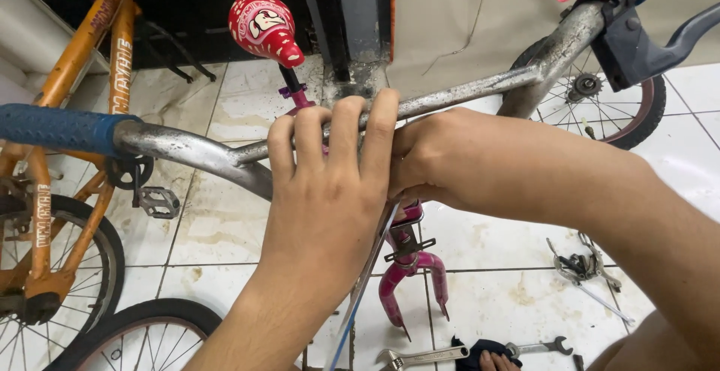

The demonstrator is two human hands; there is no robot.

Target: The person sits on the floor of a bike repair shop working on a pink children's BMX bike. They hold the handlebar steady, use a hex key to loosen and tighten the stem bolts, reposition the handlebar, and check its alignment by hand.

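Nearest to me, my left hand wraps its fingers over the middle of the scuffed silver steel handlebar, gripping where the crossbar meets the stem, and my right hand is curled tight just beside it on the same spot; whether it pinches a small part or tool there I cannot tell, since the left hand's fingers hide the contact. The bar spans the view, from its blue rubber grip on the left to the dark brake lever up at the right. Below my hands hangs the pink metal fork, wheel-less, its tips above the stained white tile floor. I judge the main risk is the bar twisting if my grip slackens, swinging the fork tips or the thin metal strip by my wrist. A slip could also knock the chrome wrench or the loose brake caliper lying on the tiles. Farther off, the red bulb horn and the orange bicycle frame stand near enough to snag.
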